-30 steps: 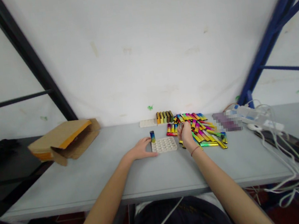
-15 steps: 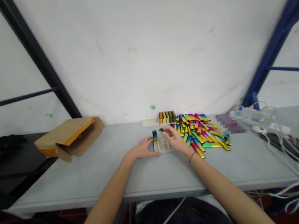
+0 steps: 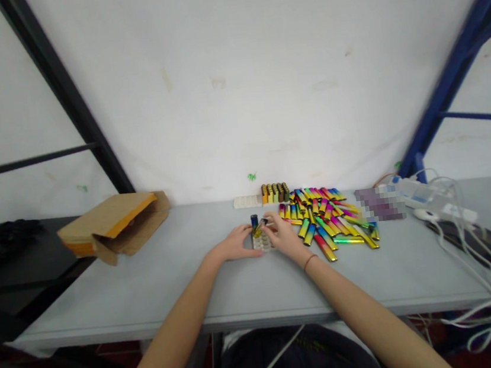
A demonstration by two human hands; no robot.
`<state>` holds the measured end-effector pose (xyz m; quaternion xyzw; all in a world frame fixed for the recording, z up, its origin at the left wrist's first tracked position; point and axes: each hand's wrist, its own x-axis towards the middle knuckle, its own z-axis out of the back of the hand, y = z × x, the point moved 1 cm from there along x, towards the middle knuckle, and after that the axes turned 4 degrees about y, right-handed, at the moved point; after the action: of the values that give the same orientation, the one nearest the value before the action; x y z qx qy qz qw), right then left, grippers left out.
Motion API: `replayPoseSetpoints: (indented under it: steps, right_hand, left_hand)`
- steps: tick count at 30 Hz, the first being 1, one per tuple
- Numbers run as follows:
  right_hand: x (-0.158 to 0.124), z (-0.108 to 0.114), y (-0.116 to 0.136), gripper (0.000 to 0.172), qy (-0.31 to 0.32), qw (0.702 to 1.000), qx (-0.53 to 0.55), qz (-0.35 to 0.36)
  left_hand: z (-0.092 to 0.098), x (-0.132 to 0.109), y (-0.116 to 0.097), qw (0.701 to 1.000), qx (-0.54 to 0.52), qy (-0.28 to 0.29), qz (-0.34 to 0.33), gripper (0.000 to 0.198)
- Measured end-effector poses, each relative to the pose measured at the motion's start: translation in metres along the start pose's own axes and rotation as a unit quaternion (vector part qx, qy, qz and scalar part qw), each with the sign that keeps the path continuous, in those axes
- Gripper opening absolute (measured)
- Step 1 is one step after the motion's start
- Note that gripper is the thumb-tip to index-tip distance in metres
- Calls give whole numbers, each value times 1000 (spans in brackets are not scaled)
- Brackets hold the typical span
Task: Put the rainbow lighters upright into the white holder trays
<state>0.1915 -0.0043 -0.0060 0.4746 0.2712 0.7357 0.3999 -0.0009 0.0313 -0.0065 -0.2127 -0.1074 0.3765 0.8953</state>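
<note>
A small white tray (image 3: 262,244) with rows of round holes lies on the table in front of me. My left hand (image 3: 237,243) grips its left end, thumb along the near edge and fingers at the far corner. One blue-and-gold lighter (image 3: 254,223) stands upright at the tray's far left corner. Just right of it, my right hand (image 3: 278,232) pinches a second lighter (image 3: 259,228), tilted over the tray, its dark end near my fingertips. My right hand covers the tray's right part. A loose pile of shiny multicoloured lighters (image 3: 323,237) lies to the right.
Against the wall stand a filled block of upright lighters (image 3: 274,193) and another white tray (image 3: 246,202). An opened cardboard box (image 3: 111,221) lies at left. On the right are a blurred purple item (image 3: 377,203), a power strip (image 3: 420,189) and tangled white cables (image 3: 473,251).
My right hand has moved left and slightly down with the lighter, which now tilts close beside the standing one. My left hand has stayed at the tray.
</note>
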Motion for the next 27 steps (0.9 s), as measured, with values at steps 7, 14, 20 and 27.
replayPoseSetpoints:
  steps: [7, 14, 20, 27]
  right_hand:
    - [1, 1, 5, 21, 9, 994, -103, 37]
    - [4, -2, 8, 28, 31, 987, -144, 62]
    - [1, -2, 16, 34, 39, 971, -228, 63]
    - [7, 27, 5, 37, -46, 949, -312, -20]
  left_hand:
    - [-1, 0, 1, 1000, -6, -6, 0, 81]
    - [-1, 1, 2, 1000, -5, -15, -13, 77]
    - [-1, 2, 2, 1000, 8, -10, -7, 77]
    - [0, 0, 3, 1000, 14, -3, -2, 81]
